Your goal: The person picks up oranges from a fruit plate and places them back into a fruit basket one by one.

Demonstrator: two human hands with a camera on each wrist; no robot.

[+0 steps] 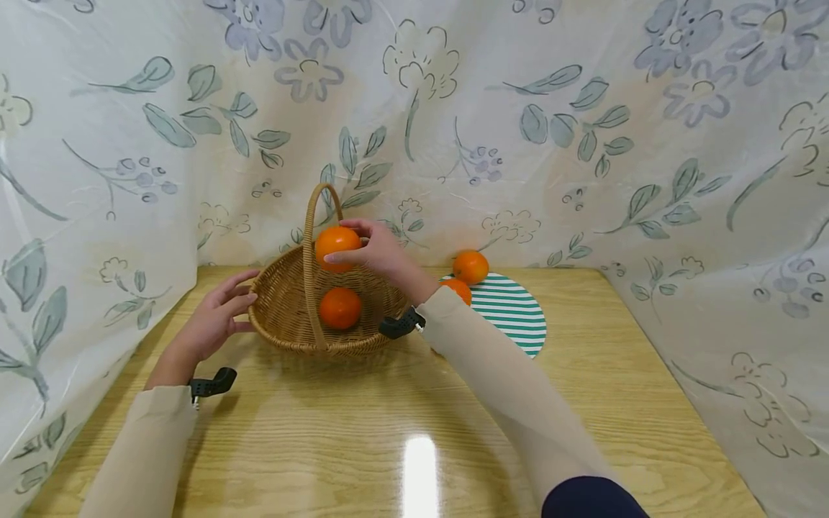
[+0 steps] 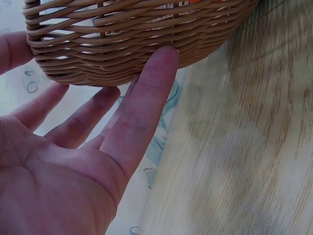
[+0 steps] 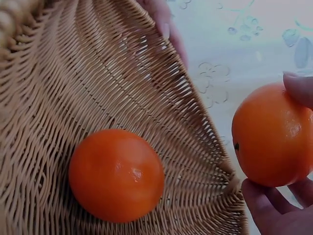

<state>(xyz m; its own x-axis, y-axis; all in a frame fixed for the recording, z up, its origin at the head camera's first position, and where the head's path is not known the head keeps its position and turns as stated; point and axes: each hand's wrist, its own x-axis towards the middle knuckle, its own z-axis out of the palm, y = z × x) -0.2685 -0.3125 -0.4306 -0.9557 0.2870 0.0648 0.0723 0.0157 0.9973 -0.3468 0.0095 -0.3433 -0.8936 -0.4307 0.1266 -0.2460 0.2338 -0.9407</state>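
My right hand (image 1: 382,252) holds an orange (image 1: 337,249) between thumb and fingers, above the wicker basket (image 1: 278,338) and beside its arched handle (image 1: 311,288). In the right wrist view, the held orange (image 3: 274,137) appears beyond the basket's rim. A second orange (image 1: 340,309) lies on the basket floor. My left hand (image 1: 214,316) is at the basket's left side, its fingertips at the rim. Seen from the left wrist, the fingers of the left hand (image 2: 98,142) are extended and touch the outside of the weave.
Right of the basket, a round green-and-white striped mat (image 1: 512,316) lies on the wooden table (image 1: 337,439). Near its left edge are an orange (image 1: 470,267) and another orange (image 1: 457,290), partly hidden by the right arm. A floral curtain (image 1: 453,129) hangs behind and along the sides.
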